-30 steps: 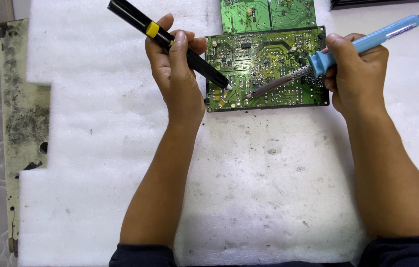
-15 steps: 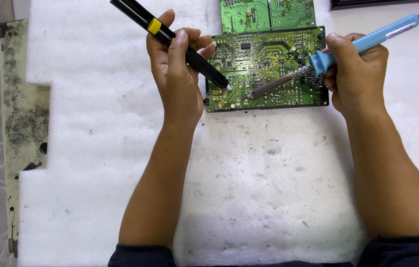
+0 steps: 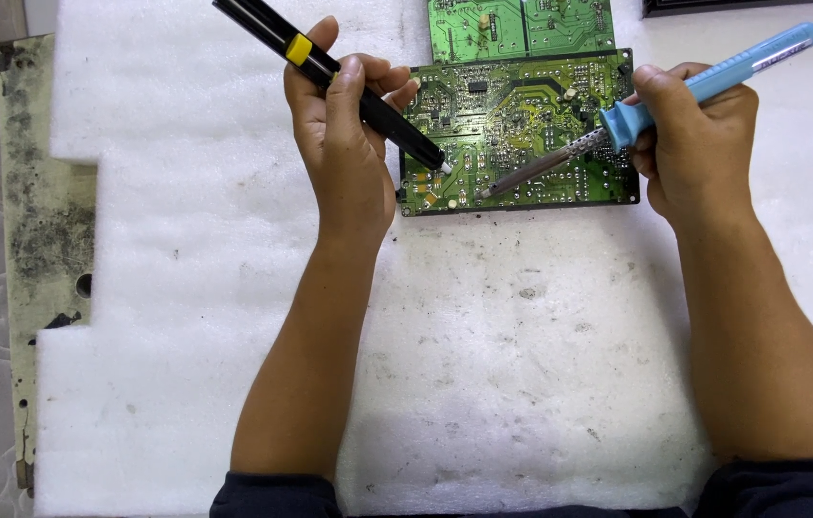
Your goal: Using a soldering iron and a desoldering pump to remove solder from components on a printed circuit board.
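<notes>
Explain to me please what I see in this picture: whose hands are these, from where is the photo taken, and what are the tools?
The picture comes from a camera worn on a person's head, looking down at that person's own two bare hands. There is no machine.

The left hand holds a long black pen-shaped tool with a yellow band; its pale tip rests on the board. The right hand holds a soldering iron with a light blue handle; its metal tip also points at the board.

The board is a green rectangular circuit board, lying flat on a white foam sheet marked with dark specks. A second green circuit board lies just behind it. At the left edge, a worn, stained table surface shows under the foam.
</notes>
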